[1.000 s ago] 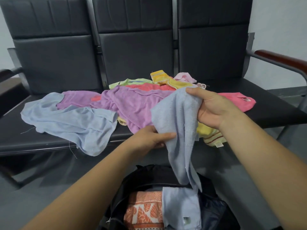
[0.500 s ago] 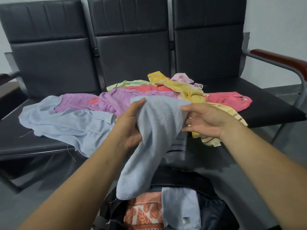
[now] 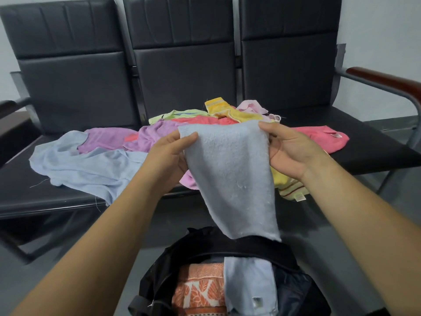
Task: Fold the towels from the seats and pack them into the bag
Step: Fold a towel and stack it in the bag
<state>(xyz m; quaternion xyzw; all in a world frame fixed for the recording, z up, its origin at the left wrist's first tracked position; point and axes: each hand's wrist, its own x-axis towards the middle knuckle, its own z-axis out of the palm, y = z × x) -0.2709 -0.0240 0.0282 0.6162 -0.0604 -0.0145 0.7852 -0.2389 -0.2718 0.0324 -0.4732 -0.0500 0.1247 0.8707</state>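
Blue towel (image 3: pixel 230 179) now spread between left hand (image 3: pixel 166 160) and right hand (image 3: pixel 289 151)

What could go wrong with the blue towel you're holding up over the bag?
The light blue towel hangs slack from just its top corners, pinched by the left hand and right hand. If one slips, it may drop unfolded into the bag, onto the orange towel. The yellow striped towel droops over the seat edge, so a brush might pull it down.
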